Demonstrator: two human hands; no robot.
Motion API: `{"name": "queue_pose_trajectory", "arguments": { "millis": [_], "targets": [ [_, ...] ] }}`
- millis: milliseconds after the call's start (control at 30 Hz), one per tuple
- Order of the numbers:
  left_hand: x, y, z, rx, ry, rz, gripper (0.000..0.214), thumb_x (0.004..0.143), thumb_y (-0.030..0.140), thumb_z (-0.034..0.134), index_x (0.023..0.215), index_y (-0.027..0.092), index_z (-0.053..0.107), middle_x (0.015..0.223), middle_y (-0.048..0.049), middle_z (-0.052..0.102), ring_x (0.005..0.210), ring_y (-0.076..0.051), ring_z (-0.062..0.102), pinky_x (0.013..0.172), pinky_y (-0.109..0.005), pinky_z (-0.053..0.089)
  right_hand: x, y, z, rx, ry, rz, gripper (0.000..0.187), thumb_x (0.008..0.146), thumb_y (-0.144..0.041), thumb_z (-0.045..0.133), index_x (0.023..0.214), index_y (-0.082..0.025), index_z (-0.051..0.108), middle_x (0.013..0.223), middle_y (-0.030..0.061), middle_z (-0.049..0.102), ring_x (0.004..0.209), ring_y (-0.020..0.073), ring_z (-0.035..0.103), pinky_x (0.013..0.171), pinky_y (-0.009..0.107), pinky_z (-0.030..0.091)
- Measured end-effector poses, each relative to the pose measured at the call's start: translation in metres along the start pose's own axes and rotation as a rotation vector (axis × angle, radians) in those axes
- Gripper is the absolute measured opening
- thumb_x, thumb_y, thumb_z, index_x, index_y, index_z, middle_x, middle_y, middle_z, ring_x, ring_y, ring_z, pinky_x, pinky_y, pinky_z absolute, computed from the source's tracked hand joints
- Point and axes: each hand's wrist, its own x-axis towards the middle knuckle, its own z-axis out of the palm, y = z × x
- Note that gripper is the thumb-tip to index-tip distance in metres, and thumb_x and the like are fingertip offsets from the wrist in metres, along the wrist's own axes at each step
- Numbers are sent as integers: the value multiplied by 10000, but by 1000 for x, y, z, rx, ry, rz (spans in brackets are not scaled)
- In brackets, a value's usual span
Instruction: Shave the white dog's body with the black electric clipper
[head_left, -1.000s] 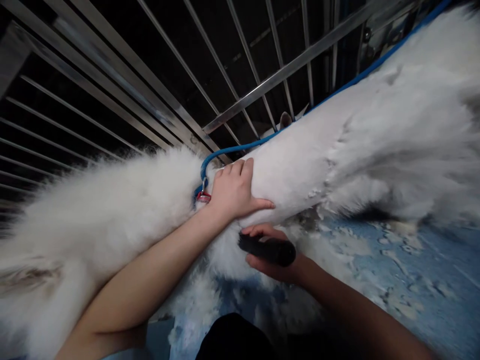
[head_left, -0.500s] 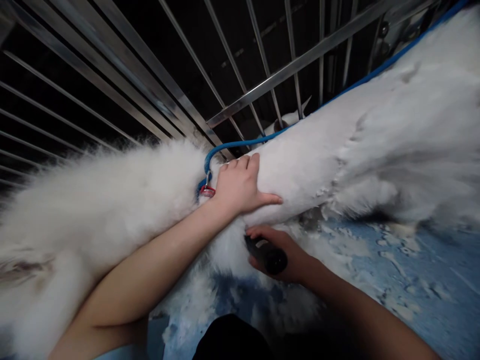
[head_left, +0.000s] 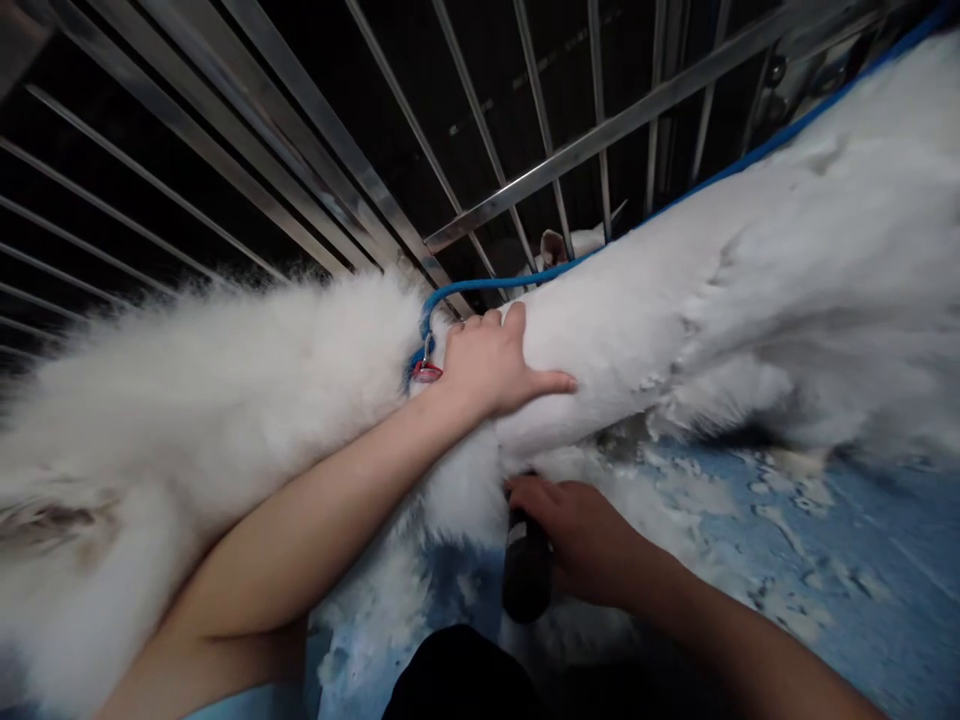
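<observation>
A white dog (head_left: pixel 622 300) stretches across the view, its body clipped short on the right and its coat long and fluffy on the left. My left hand (head_left: pixel 487 365) lies on the short-haired part, fingers and thumb spread, just beside the blue rope leash (head_left: pixel 457 287) and its red-trimmed fitting (head_left: pixel 426 372). Below it, my right hand (head_left: pixel 581 535) is closed around black hair clippers (head_left: pixel 526 570). Their front end is at the edge of the long fur low on the dog's side, where fingers and fur hide the blade.
Metal cage bars (head_left: pixel 540 165) run along the far side. Behind them shows part of another white animal (head_left: pixel 589 240). Loose white fur clumps (head_left: pixel 795 500) litter the blue surface (head_left: pixel 900 545). A dark rounded shape (head_left: pixel 461 675) is at the bottom.
My right hand has turned the clippers so that their rear end points down toward me. My left hand stays on the dog, and the view has shifted slightly.
</observation>
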Motion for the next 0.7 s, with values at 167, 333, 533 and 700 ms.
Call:
{"name": "queue_pose_trajectory", "arguments": {
  "millis": [167, 333, 533, 700],
  "targets": [
    [0, 2, 1, 1, 13, 7, 1093, 636, 892, 513, 1441, 161, 403, 1285, -181, 595, 1138, -385, 559, 954, -469, 420, -6, -8, 3, -144, 285, -209, 217, 800, -192, 540, 1016, -182, 534, 1144, 138, 707, 746, 197, 669, 640, 311, 486],
    [1, 5, 1, 11, 17, 9, 1104, 636, 867, 553, 1448, 137, 395, 1285, -195, 594, 1140, -395, 558, 953, -479, 430, -6, 6, 22, -259, 259, 4, 265, 714, -98, 537, 968, -170, 561, 1159, 148, 710, 609, 176, 620, 573, 313, 448],
    [4, 4, 1, -11, 33, 33, 1064, 654, 866, 537, 1433, 150, 423, 1267, -190, 612, 1113, -412, 574, 915, -510, 454, -17, -5, 17, -225, 253, -61, 214, 779, -158, 525, 981, -189, 588, 1197, 121, 697, 725, 204, 641, 639, 334, 479],
    [5, 3, 2, 2, 37, 32, 1083, 644, 866, 547, 1452, 159, 401, 1305, -183, 597, 1139, -411, 565, 929, -500, 457, -16, 15, 31, -256, 295, 13, 239, 794, -137, 503, 1010, -178, 595, 1223, 134, 682, 701, 189, 624, 664, 341, 485]
  ]
}}
